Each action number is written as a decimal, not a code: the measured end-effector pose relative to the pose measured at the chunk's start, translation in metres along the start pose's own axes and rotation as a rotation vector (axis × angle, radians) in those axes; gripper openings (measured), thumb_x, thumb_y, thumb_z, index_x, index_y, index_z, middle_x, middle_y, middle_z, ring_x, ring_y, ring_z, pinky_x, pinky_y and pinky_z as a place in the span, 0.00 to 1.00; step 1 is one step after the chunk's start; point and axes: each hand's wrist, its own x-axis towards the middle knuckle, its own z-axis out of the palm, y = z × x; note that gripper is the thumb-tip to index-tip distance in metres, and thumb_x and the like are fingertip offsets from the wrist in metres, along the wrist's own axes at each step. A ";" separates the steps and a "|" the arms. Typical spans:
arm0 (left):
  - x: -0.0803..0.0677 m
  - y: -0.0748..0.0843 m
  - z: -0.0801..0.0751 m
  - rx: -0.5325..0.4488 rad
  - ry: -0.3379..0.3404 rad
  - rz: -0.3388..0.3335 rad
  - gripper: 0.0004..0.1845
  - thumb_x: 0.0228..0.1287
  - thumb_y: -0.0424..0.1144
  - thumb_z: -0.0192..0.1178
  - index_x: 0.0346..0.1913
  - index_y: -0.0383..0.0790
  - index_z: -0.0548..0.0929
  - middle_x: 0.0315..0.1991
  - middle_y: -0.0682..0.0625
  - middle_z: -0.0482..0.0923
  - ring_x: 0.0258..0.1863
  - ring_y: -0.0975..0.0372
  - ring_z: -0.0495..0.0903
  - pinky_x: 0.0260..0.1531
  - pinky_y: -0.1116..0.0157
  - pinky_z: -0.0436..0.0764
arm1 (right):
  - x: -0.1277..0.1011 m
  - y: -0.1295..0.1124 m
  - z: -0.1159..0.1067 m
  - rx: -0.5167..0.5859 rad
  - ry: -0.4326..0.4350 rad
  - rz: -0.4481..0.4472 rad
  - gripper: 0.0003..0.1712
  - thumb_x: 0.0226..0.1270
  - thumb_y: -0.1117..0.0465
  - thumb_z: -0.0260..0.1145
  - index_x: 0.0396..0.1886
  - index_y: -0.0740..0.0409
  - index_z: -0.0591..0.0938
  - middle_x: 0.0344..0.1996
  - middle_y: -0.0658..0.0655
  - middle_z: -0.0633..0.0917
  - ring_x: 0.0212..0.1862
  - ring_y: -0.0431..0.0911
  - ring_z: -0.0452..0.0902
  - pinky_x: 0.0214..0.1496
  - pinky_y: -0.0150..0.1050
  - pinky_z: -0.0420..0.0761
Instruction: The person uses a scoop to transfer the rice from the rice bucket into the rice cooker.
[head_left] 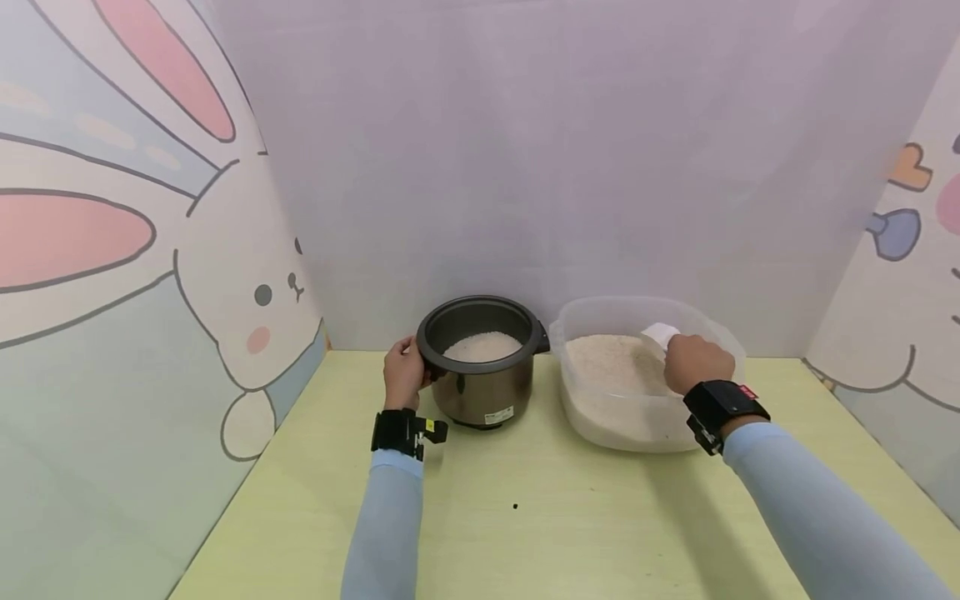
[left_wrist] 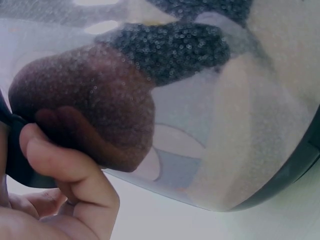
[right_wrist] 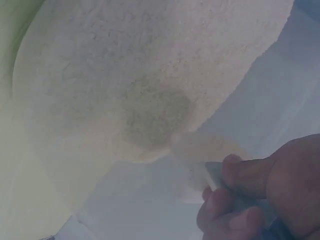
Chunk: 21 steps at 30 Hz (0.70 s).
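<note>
On a yellow-green table (head_left: 525,517), the left hand (head_left: 403,372) curls around a heavy pot's (head_left: 480,367) side handle; the right hand (head_left: 693,362) pinches a light, stiff scoop (head_left: 660,335) in loose rice (head_left: 611,362).

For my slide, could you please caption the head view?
Left hand holds the rice cooker pot by its rim; right hand grips a white scoop over the tub of rice.

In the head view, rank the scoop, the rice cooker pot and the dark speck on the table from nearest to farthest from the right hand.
1. Scoop: gripped in the right hand, over the rice tub.
2. Rice cooker pot: to its left, held by the left hand.
3. Dark speck: on the table, front centre, farthest.
</note>
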 end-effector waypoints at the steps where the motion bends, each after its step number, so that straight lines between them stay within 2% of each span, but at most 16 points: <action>1: 0.000 0.000 0.000 -0.002 0.000 0.000 0.23 0.78 0.50 0.55 0.65 0.38 0.78 0.33 0.48 0.77 0.16 0.66 0.76 0.19 0.70 0.81 | 0.000 0.001 0.000 0.000 -0.019 0.009 0.12 0.73 0.69 0.55 0.27 0.67 0.78 0.17 0.61 0.77 0.20 0.56 0.74 0.21 0.49 0.72; 8: 0.002 -0.001 -0.001 0.001 -0.005 0.000 0.24 0.78 0.51 0.56 0.65 0.39 0.78 0.35 0.47 0.77 0.18 0.65 0.77 0.20 0.70 0.81 | 0.005 0.009 0.007 -0.003 -0.091 0.034 0.14 0.72 0.69 0.52 0.28 0.68 0.80 0.19 0.62 0.79 0.22 0.57 0.76 0.23 0.51 0.75; 15: 0.003 0.000 -0.001 0.009 -0.005 0.001 0.25 0.78 0.52 0.56 0.65 0.38 0.78 0.37 0.46 0.75 0.18 0.66 0.77 0.19 0.70 0.81 | 0.014 0.021 0.017 0.054 -0.179 -0.011 0.18 0.73 0.69 0.50 0.21 0.61 0.77 0.15 0.54 0.70 0.19 0.48 0.64 0.21 0.42 0.66; 19: 0.003 -0.001 -0.001 0.011 -0.003 0.002 0.25 0.78 0.52 0.56 0.65 0.38 0.78 0.36 0.47 0.76 0.17 0.66 0.77 0.19 0.70 0.81 | 0.013 0.018 0.016 0.062 -0.224 -0.027 0.18 0.73 0.70 0.50 0.21 0.61 0.77 0.16 0.53 0.68 0.20 0.46 0.62 0.21 0.40 0.64; 21: 0.003 -0.001 -0.001 0.010 -0.004 0.002 0.25 0.78 0.51 0.55 0.65 0.38 0.78 0.35 0.47 0.76 0.17 0.66 0.77 0.19 0.70 0.81 | 0.013 0.017 0.015 0.068 -0.242 -0.037 0.17 0.73 0.69 0.51 0.23 0.61 0.77 0.18 0.54 0.71 0.21 0.47 0.64 0.23 0.41 0.66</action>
